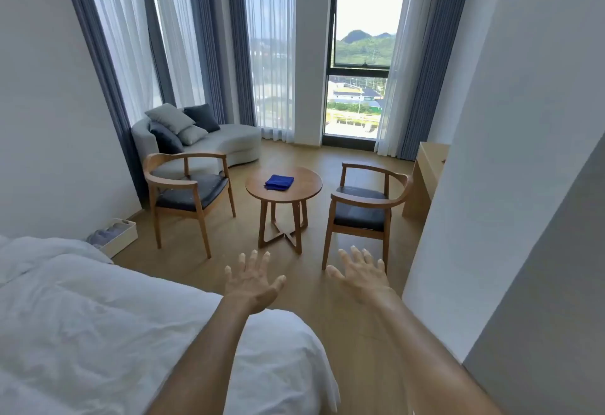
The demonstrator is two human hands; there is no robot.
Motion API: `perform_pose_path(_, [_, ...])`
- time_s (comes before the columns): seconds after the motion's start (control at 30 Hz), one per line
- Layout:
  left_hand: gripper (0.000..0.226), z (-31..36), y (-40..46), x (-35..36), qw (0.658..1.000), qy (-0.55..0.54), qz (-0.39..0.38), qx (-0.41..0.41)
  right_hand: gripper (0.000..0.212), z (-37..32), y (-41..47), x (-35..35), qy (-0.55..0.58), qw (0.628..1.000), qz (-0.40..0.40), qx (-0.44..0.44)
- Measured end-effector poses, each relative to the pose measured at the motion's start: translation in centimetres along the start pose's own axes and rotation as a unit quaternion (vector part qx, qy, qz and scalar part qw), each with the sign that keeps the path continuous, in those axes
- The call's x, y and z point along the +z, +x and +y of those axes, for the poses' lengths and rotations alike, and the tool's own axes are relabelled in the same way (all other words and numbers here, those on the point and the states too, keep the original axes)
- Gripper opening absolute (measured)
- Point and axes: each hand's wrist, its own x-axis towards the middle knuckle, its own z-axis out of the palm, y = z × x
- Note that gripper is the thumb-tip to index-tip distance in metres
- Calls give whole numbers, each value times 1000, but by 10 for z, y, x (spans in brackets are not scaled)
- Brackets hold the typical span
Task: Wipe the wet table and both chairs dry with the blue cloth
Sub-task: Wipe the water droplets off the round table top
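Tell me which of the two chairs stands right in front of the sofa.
The chair on the left, with the grey sofa directly behind it. The other chair stands right of the round table, near the window.

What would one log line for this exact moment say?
stage: not started | blue cloth: folded on round table | left hand: open, empty | right hand: open, empty | both armchairs: untouched

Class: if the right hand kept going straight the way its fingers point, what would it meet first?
Probably the right chair: the open right hand points at its front legs and seat. Depth is unclear.
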Motion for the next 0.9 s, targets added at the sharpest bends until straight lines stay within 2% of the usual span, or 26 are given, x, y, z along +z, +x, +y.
perform_pose_path(0.4, [73,43,109,29,999,24,-21,30,62,54,94,11,-16,1000,-12,19])
perform_pose_path(0.7, [73,121,257,27,1000,-6,-21,0,62,139,255,-15,-18,999,-34,10])
perform_pose_path(0.9, [72,153,338,16,999,-18,-24,-28,63,164,354,-33,-25,999,-29,-16])
